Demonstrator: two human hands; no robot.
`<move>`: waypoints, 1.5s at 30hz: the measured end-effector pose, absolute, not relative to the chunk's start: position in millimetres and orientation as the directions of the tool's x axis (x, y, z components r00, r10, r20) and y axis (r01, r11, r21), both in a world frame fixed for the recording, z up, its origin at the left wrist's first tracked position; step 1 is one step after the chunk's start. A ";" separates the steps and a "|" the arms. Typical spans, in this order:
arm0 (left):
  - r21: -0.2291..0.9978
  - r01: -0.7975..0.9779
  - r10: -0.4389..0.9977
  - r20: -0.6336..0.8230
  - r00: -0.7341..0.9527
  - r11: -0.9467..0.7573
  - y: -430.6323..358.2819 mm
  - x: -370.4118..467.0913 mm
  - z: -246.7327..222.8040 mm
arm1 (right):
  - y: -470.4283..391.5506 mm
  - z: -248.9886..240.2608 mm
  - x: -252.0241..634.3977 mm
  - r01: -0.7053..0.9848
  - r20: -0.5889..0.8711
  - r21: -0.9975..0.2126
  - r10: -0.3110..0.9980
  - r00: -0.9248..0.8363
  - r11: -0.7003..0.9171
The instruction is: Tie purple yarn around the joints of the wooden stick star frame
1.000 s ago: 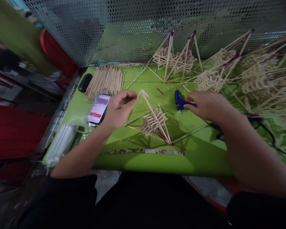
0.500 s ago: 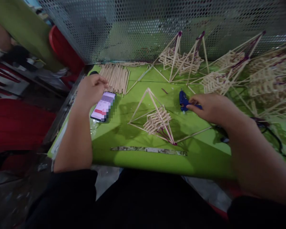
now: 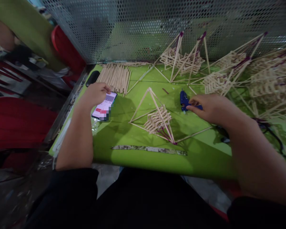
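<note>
My left hand point(image 3: 94, 94) hovers over the upper left of a phone point(image 3: 103, 109) with a lit screen. Its fingers are curled together, and nothing shows between them. My right hand point(image 3: 206, 106) is closed round the handle of a blue glue gun point(image 3: 184, 101), whose nozzle points away from me on the table. Between my hands stands a pyramid-shaped frame of wooden sticks point(image 3: 158, 119), with a lattice of short sticks inside and purple glue at its near corner. Neither hand touches this frame.
A bundle of wooden sticks point(image 3: 115, 78) lies behind the phone beside a black object point(image 3: 92, 78). More stick frames point(image 3: 188, 60) crowd the back right. A patterned strip point(image 3: 149, 149) lies near the front edge. A perforated metal panel point(image 3: 133, 28) closes off the back; a black cable point(image 3: 274, 135) runs right.
My left hand has come down slightly towards me, from beside the sticks to over the phone's top, uncovering more of the black object. My right hand stays on the glue gun.
</note>
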State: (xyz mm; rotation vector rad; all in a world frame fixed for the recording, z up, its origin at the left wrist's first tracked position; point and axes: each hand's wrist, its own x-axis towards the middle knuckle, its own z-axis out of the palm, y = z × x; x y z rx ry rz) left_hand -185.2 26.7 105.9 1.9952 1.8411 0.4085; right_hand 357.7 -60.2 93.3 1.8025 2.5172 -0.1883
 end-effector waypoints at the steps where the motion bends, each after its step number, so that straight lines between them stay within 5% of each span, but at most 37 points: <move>1: 0.482 0.874 0.995 -0.036 0.092 -0.063 26.0 -185.0 107.1 | -60.5 94.8 357.5 0.947 -0.112 -0.067 0.940 -0.321 0.315; 7: 0.639 0.743 0.967 0.251 0.040 -0.196 20.3 -165.9 114.2 | -62.6 101.1 356.8 0.951 -0.099 -0.048 0.946 -0.307 0.304; 10: 0.778 0.517 0.914 0.405 0.023 -0.357 5.1 -127.6 111.6 | -64.6 100.4 353.6 0.948 -0.080 -0.045 0.944 -0.319 0.316; 16: 0.791 0.103 0.770 0.543 0.334 -0.603 -42.8 -42.3 94.8 | -72.5 99.0 336.0 0.894 0.055 -0.065 0.896 -0.441 0.444; 20: 0.794 0.091 0.768 0.543 0.340 -0.601 -46.4 -23.2 96.2 | -75.5 101.3 329.0 0.865 0.141 -0.067 0.863 -0.485 0.497; 30: 0.776 0.146 0.778 0.563 0.279 -0.614 -21.0 -29.8 107.5 | -73.0 104.9 329.7 0.880 0.099 -0.117 0.887 -0.452 0.461; 36: 0.834 0.070 0.817 0.515 0.258 -0.548 1.7 -37.2 98.6 | -83.1 116.1 324.8 0.768 -0.216 -0.538 0.825 -0.523 0.346; 39: 0.862 0.006 0.838 0.491 0.238 -0.507 6.3 -37.9 94.8 | -86.2 113.6 323.0 0.778 -0.398 -0.531 0.711 -0.579 0.337; 45: 0.905 -0.132 0.887 0.423 0.185 -0.404 5.2 -32.8 90.3 | -79.5 106.2 323.3 0.761 -0.463 -0.553 0.634 -0.619 0.339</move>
